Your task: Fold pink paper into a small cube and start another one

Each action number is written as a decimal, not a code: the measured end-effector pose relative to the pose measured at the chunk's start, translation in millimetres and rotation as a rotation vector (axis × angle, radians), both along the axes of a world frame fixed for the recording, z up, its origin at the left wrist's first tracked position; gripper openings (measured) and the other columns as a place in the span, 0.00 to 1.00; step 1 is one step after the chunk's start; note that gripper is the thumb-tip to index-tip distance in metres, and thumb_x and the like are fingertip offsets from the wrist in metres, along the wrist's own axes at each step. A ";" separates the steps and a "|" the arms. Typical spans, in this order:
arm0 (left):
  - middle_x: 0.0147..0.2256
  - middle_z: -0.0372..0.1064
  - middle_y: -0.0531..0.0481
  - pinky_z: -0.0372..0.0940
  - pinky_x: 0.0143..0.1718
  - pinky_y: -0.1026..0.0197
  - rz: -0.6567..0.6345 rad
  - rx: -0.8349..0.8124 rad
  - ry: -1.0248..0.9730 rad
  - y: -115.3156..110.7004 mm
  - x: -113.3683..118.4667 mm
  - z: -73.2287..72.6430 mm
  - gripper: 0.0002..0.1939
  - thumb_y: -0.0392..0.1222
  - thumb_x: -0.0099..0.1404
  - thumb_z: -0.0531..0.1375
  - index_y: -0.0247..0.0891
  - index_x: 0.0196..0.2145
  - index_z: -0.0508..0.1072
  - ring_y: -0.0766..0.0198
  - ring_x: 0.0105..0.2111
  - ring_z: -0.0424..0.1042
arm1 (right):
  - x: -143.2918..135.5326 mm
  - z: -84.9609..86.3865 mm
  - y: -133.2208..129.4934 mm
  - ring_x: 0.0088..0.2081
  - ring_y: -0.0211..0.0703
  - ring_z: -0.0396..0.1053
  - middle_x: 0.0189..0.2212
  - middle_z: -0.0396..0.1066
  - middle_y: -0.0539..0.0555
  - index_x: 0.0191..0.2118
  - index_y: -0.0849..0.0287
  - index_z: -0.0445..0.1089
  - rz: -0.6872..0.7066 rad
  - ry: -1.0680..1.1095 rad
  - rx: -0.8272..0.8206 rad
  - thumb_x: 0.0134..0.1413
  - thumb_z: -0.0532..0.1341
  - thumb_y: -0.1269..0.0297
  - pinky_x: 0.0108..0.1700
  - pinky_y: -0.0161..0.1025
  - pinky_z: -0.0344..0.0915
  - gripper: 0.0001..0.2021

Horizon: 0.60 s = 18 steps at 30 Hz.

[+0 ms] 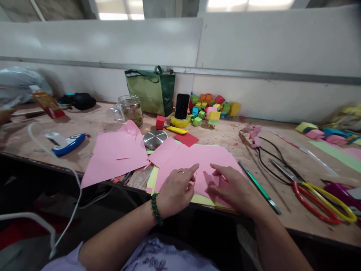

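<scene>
A stack of pink paper (217, 156) lies at the table's front edge, with yellow sheets showing under it. Over its left part is my left hand (177, 190), index finger extended and the others curled; it holds nothing that I can see. My right hand (231, 186) hovers over the right part, fingers apart and nothing between them. A larger pink sheet (118, 152) lies to the left. Behind the stack are a round metal lid (155, 139), a red paper piece (187, 139), a yellow cutter (177, 130) and a red cube (160, 122).
Scissors (316, 199), a green cutter (259, 187) and a pink glue gun (254, 136) lie to the right. At the back stand a glass mug (131, 111), a green bag (152, 92), a phone (182, 106) and colourful paper cubes (201, 115). A blue tool (69, 144) lies left.
</scene>
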<state>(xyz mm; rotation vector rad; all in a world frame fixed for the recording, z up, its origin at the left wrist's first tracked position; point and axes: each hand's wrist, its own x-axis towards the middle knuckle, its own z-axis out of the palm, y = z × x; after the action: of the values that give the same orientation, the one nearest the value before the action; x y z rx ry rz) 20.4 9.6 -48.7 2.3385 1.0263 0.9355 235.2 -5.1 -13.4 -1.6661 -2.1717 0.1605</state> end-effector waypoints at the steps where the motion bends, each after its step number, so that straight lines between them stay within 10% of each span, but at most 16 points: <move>1: 0.38 0.71 0.50 0.65 0.45 0.55 -0.002 -0.009 0.001 -1.1 -0.3 -0.3 0.32 0.28 0.59 0.54 0.39 0.61 0.55 0.62 0.38 0.69 | -1.0 -0.3 0.3 0.40 0.50 0.73 0.39 0.76 0.57 0.52 0.59 0.70 0.007 0.024 0.010 0.47 0.66 0.59 0.42 0.47 0.70 0.24; 9: 0.57 0.59 0.38 0.58 0.58 0.47 0.050 0.081 -0.123 -6.6 -8.8 17.4 0.40 0.46 0.59 0.64 0.39 0.64 0.51 0.52 0.57 0.58 | -5.6 15.4 -4.6 0.34 0.42 0.72 0.30 0.75 0.50 0.41 0.53 0.72 0.264 0.125 0.412 0.55 0.63 0.66 0.51 0.48 0.62 0.08; 14: 0.55 0.64 0.43 0.49 0.62 0.46 -0.095 0.111 -0.171 -7.1 -22.6 33.9 0.41 0.56 0.56 0.65 0.43 0.62 0.56 0.55 0.56 0.62 | -15.4 32.0 -12.8 0.40 0.42 0.73 0.34 0.78 0.48 0.36 0.50 0.72 0.432 0.033 0.547 0.54 0.61 0.74 0.59 0.51 0.54 0.09; 18: 0.49 0.72 0.47 0.34 0.64 0.40 -0.174 0.145 -0.025 -5.7 -31.7 25.7 0.34 0.50 0.59 0.64 0.45 0.61 0.58 0.56 0.55 0.64 | -18.8 14.4 -31.0 0.49 0.44 0.71 0.43 0.77 0.46 0.40 0.46 0.72 0.430 -0.038 0.626 0.53 0.61 0.74 0.62 0.52 0.51 0.13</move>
<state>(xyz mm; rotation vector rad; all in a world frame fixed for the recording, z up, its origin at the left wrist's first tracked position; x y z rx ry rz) -11.3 3.9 -23.0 2.4801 0.7526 0.9971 216.4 -36.1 1.0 -0.8603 -2.2569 -0.3995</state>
